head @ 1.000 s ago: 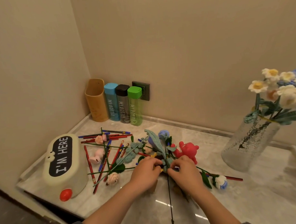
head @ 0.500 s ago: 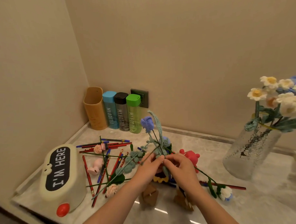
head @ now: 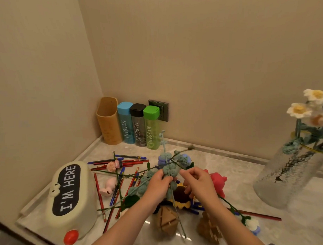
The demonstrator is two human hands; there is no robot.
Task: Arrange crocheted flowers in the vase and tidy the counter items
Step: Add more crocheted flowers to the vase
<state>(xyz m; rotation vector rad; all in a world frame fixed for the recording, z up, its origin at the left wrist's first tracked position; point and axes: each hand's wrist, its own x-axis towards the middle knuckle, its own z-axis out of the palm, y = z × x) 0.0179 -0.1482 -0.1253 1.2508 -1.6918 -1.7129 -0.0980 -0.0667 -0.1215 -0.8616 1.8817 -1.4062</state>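
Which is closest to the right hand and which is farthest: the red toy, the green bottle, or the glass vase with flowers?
From the right hand, in the head view:
1. The red toy, on the counter just to the hand's right.
2. The green bottle, back by the wall, to the left.
3. The glass vase, far off at the right edge.

head-worn view, down and forward over counter corner
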